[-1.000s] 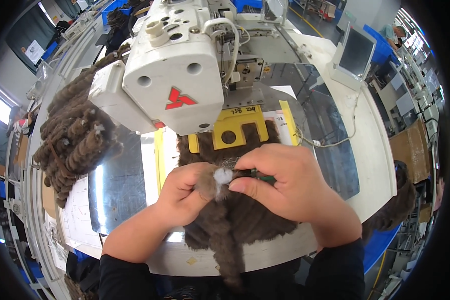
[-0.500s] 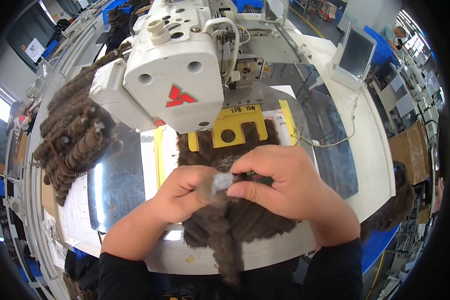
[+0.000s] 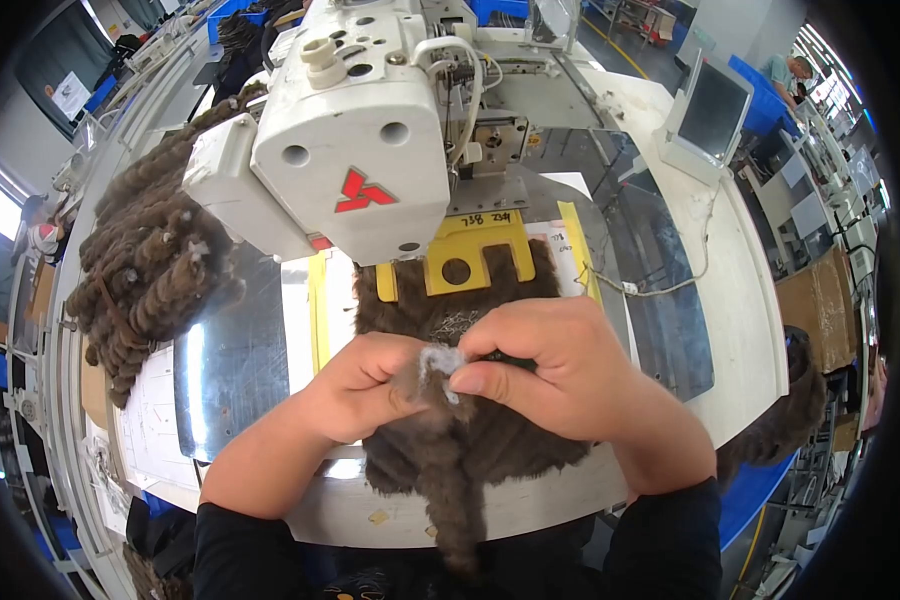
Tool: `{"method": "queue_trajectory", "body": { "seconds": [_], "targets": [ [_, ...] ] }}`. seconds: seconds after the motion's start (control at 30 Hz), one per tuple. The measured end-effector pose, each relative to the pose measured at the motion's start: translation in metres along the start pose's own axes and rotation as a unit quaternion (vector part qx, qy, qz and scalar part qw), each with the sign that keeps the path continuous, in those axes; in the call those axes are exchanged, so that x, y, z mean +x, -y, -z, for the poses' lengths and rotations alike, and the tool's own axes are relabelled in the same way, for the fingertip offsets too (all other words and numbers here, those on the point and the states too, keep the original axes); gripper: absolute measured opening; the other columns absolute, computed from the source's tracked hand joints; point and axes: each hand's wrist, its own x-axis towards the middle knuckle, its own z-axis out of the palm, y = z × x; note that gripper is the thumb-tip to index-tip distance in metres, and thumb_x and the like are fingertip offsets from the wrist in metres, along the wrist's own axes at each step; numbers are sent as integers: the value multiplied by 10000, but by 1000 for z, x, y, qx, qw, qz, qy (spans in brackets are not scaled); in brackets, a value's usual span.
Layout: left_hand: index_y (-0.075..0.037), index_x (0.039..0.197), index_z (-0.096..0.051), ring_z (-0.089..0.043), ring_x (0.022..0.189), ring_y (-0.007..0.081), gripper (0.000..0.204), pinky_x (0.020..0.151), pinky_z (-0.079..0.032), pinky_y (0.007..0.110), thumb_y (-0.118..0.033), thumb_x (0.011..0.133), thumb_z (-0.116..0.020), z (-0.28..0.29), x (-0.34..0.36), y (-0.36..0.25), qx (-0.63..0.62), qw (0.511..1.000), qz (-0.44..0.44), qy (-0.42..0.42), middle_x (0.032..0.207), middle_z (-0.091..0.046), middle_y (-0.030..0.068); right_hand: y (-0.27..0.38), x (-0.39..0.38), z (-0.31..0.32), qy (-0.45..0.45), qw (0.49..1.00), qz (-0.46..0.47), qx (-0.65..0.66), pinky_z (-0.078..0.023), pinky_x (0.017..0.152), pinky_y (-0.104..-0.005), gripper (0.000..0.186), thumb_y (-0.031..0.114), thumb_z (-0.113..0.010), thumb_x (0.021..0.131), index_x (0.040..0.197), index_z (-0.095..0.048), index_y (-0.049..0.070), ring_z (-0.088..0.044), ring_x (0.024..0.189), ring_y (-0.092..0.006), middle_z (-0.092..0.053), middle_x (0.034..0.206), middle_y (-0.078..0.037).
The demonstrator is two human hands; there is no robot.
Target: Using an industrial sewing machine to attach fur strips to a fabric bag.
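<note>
Brown fur piece (image 3: 470, 450) pinched by left hand (image 3: 355, 385) and right hand (image 3: 560, 370) overhangs table edge (image 3: 590, 490)

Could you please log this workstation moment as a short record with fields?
Left hand: left hand pinches the brown fur piece beside a pale tuft
Right hand: right hand pinches the same tuft from the other side
Machine: white sewing machine above a yellow clamp plate
Left side: pile of brown fur pieces
Far right: small screen

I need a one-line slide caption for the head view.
Both hands, left hand and right hand, pinch a brown fur piece before a white sewing machine.
</note>
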Motion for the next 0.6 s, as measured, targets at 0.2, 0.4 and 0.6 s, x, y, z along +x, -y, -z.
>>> {"method": "queue_trajectory", "body": {
  "seconds": [0.2,0.4,0.6],
  "targets": [
    [30,1095,-682,-623,919,115,303,816,-499,297,-258,1005,-703,6,-2,2,-34,999,10,17,998,-709,50,0,3,5,6,1000,-3,6,-493,632,-382,243,339,-752,937,964,-726,98,-653,738,-303,-675,808,-93],
    [38,1091,-681,-628,920,119,334,822,-503,300,-283,1004,-708,6,0,1,-65,997,14,47,1018,-713,54,-1,2,4,27,999,9,16,-494,637,-380,232,334,-757,933,966,-729,106,-657,744,-304,-680,814,-94],
    [47,1134,-682,-659,949,136,360,854,-520,313,-289,1008,-702,7,-2,3,-66,996,11,53,1049,-732,80,-1,3,6,15,1000,9,-11,-495,637,-384,246,351,-751,935,970,-728,108,-659,746,-307,-682,812,-93]
  ]
}}
